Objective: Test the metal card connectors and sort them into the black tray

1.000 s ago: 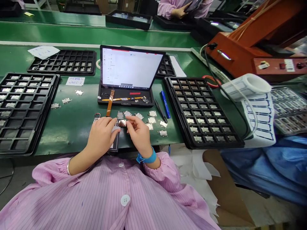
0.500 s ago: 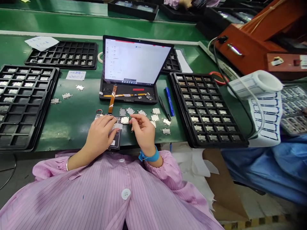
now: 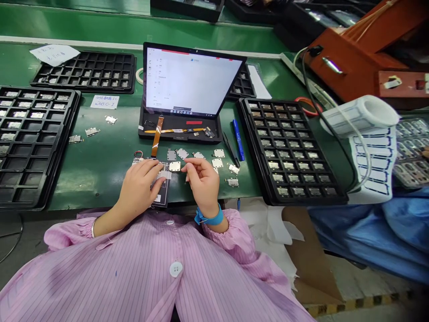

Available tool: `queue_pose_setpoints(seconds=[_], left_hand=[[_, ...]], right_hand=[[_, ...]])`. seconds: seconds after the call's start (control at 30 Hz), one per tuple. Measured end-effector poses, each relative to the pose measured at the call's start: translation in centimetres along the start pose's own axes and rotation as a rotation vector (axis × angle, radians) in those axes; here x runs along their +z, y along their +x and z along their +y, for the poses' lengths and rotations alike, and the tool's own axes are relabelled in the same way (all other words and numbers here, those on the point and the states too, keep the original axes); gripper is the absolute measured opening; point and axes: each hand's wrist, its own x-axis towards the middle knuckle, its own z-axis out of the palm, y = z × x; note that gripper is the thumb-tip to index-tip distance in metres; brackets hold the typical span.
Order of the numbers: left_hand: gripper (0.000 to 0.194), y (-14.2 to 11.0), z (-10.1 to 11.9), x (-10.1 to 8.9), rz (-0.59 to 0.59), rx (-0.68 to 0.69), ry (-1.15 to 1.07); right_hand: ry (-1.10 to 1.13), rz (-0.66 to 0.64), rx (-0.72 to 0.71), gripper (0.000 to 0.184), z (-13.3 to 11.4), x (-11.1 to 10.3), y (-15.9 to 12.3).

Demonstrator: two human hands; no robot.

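Right hand point(image 3: 203, 183): curled, thumb and forefinger close together; whether gripping anything, impossible to tell. Left hand point(image 3: 139, 184): palm-down, fingers extended over circuit board point(image 3: 164, 190). Metal shield plate point(image 3: 174, 167): at 10 o'clock from right hand, just beside its fingertips, nearer to these than to left hand; long axis roughly 9-to-3. Hidden: much of circuit board, beneath left hand. Unclear: fingertip contact with plate.

Black board point(image 3: 163, 188) — flat, silver module point(image 3: 174, 167) alongside
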Motion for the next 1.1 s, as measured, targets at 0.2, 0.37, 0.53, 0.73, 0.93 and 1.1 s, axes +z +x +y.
queue_pose_setpoints(seconds=[0.2,0.37,0.53,0.73,0.93,1.1], left_hand=[[0.029,0.03,0.06,-0.08,0.003,0.0,-0.003],[0.029,0.02,0.08,-0.1,-0.001,-0.002,0.004],[0.029,0.02,0.02,-0.08,-0.005,-0.001,0.0],[0.028,0.06,0.06,-0.14,-0.007,0.002,-0.003],[0.028,0.06,0.06,-0.08,0.0,0.004,0.005],[0.028,0.08,0.08,-0.1,0.0,0.006,0.003]], right_hand=[[0.022,-0.007,0.007,0.015,0.13,0.01,-0.04],[0.025,-0.014,0.003,0.014,0.17,0.04,-0.01],[0.023,-0.022,-0.006,0.013,0.15,0.05,-0.03],[0.025,-0.037,-0.005,0.013,0.03,0.04,-0.07],[0.017,-0.044,-0.009,0.013,0.13,0.09,-0.05],[0.033,-0.056,-0.014,0.013,0.18,0.01,-0.07]])
